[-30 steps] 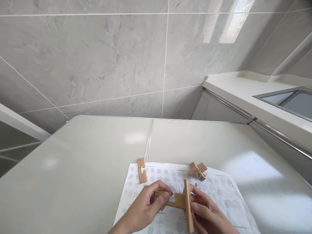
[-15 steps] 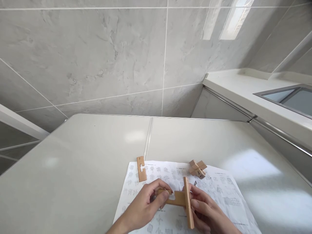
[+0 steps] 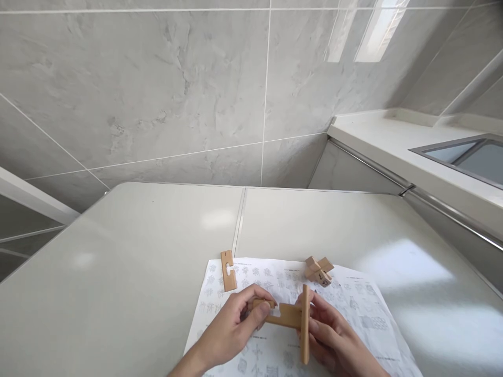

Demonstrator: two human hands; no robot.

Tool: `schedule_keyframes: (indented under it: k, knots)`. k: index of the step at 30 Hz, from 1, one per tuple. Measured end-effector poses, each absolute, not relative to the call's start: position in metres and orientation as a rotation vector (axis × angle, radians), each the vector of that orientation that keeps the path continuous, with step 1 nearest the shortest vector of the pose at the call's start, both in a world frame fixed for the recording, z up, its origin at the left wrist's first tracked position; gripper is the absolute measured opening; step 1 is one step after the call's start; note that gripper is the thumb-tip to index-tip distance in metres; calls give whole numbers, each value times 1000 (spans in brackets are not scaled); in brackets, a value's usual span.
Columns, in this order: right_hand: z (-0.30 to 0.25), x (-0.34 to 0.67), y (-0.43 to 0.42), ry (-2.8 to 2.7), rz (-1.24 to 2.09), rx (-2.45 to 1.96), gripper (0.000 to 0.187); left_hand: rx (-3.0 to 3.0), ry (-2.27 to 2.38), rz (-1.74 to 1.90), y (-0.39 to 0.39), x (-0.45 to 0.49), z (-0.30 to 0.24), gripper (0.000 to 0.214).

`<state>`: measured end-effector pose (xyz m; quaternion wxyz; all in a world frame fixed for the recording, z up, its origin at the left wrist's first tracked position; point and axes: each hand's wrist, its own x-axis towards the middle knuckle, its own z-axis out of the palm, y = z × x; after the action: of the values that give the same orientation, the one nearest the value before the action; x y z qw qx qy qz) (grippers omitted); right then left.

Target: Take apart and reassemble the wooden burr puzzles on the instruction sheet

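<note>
Two wooden bars (image 3: pixel 291 316), held crosswise over a printed sheet (image 3: pixel 380 335)

The notched bar (image 3: pixel 288 317) is pinched by the nearly closed left hand (image 3: pixel 237 325); the crossbar (image 3: pixel 305 325) is gripped by the curled right hand (image 3: pixel 329 331).

Grey marbled tiles (image 3: pixel 137 94) with pale joints (image 3: pixel 268 63) cover the wall behind the white counter (image 3: pixel 157 235), its top crossed by a seam (image 3: pixel 239 220). At right runs a white ledge (image 3: pixel 377 133) with a metal-framed panel (image 3: pixel 477 157). Bright streaks (image 3: pixel 371 42) reflect off the tiles; glare (image 3: pixel 408 269) whitens the counter's right side.

Hands (image 3: pixel 234 329) holding wooden pieces (image 3: pixel 291 315), printed sheet (image 3: pixel 367 303)
</note>
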<state>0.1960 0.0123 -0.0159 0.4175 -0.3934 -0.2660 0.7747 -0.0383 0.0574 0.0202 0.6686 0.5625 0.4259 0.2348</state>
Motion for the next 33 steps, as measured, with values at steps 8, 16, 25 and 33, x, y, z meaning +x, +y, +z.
schedule_keyframes:
  k: [8,16,25,33]
  knots:
    - [-19,202,14,-685,2066,-884,53,1275,941,519,53,-37,22,53]
    - [-29,206,9,-703,2087,-836,54,1294,878,520,52,-40,25,47]
    - [-31,208,8,-860,1930,-893,58,1438,914,558,53,-45,33,43]
    - [-10,231,17,-874,1790,-1088,37,1445,1255,779,62,-79,48,41]
